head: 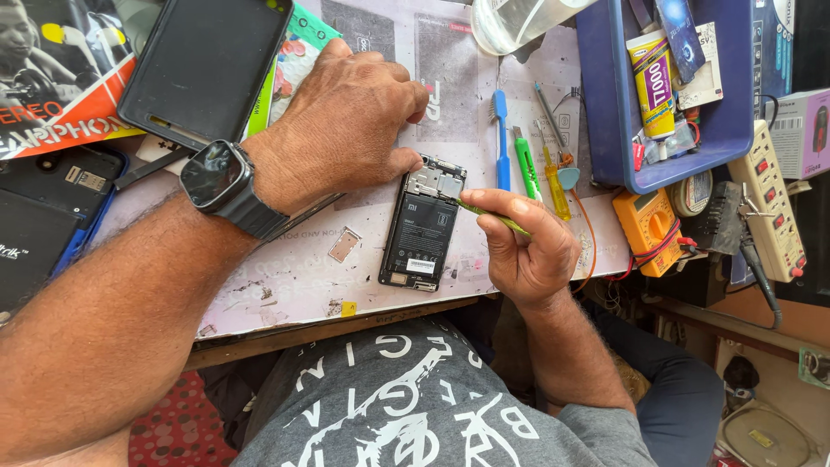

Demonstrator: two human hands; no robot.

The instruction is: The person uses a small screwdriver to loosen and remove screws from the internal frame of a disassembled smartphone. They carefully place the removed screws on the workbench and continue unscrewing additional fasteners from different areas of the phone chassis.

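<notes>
An opened smartphone (pixel 422 232) lies back-up on the paper-covered workbench (pixel 294 277), its black battery and metal shields exposed. My left hand (pixel 346 121), with a dark smartwatch (pixel 216 177) on the wrist, presses its fingertips on the phone's top end. My right hand (pixel 527 246) grips a thin green tool (pixel 484 214) whose tip touches the phone's upper right corner.
A blue toothbrush (pixel 501 138), a green cutter (pixel 526 166) and a yellow screwdriver (pixel 555 177) lie right of the phone. A blue tray (pixel 605 104) holds a glue tube. A yellow multimeter (pixel 647 227), a power strip (pixel 774 207) and a dark tablet (pixel 203 65) lie around.
</notes>
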